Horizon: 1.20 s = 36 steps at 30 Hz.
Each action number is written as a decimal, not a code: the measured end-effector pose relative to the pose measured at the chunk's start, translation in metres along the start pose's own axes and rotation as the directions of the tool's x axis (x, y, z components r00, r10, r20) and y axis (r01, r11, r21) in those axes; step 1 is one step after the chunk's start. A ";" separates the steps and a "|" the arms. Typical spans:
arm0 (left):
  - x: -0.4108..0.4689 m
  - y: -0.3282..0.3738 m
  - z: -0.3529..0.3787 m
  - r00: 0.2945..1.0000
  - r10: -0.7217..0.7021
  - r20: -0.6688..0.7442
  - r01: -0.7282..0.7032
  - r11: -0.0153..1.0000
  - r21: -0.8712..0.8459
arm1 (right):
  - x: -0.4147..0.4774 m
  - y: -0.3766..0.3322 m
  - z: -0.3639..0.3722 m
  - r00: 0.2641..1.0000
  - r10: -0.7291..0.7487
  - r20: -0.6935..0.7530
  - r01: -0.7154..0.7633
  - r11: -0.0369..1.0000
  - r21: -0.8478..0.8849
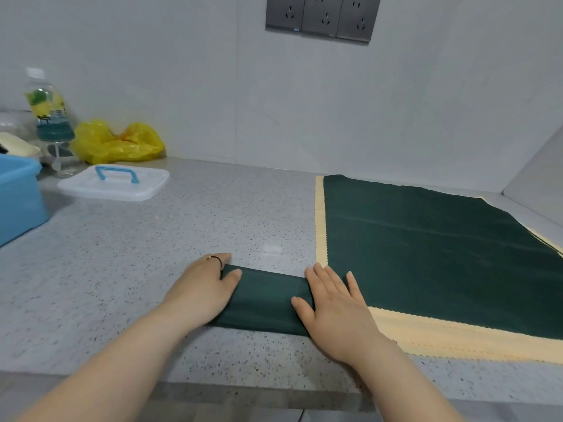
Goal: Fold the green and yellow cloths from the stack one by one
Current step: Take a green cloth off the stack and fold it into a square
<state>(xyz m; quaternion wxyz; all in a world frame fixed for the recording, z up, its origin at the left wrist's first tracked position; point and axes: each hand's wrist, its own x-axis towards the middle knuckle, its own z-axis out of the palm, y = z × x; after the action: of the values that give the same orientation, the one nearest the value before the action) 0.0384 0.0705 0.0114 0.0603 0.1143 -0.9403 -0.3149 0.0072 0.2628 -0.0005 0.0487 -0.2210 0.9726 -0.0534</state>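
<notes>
A dark green cloth [266, 301], folded into a narrow strip, lies on the speckled counter near its front edge. My left hand [204, 289] holds its left end, with the thumb on top and the fingers hidden beneath. My right hand [333, 306] lies flat with straight fingers on its right end. To the right sits the stack of flat cloths [426, 248]: a dark green one on top, with pale yellow edges [320, 226] showing underneath along the left and front sides.
A white lid with a blue handle [114, 181], a blue tub [18, 196], a yellow plastic bag [117, 141] and a bottle [48, 108] stand at the back left. The wall with sockets [323, 16] rises behind. The counter's front edge [243, 382] is near my arms.
</notes>
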 end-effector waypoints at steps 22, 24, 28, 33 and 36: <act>-0.002 0.018 -0.033 0.967 0.080 0.241 -0.002 0.952 -0.307 | -0.001 -0.002 -0.006 0.978 0.011 -0.206 0.031 0.979 0.202; -0.006 0.018 -0.035 0.984 0.093 0.152 -0.028 0.924 -0.382 | 0.001 -0.003 -0.010 0.952 0.088 -0.294 0.050 0.900 0.432; -0.008 0.009 -0.052 0.997 0.075 -0.004 -0.064 0.817 -0.573 | 0.011 -0.010 -0.029 0.933 0.283 -0.224 0.060 0.488 0.871; -0.012 -0.016 -0.078 0.999 0.019 -0.043 -0.045 0.647 -0.761 | 0.035 -0.032 -0.052 0.987 -0.078 0.140 -0.147 -0.099 0.984; -0.014 -0.041 -0.097 0.997 -0.064 -0.044 0.007 0.642 -0.767 | 0.055 -0.062 -0.061 0.985 -0.097 0.141 -0.141 0.005 0.990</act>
<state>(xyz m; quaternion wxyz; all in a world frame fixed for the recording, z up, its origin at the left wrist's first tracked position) 0.0776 -0.0135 0.0628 0.1283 0.1069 -0.7142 -0.6798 -0.0233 0.1877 0.0633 0.2731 -0.1102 0.6463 -0.7040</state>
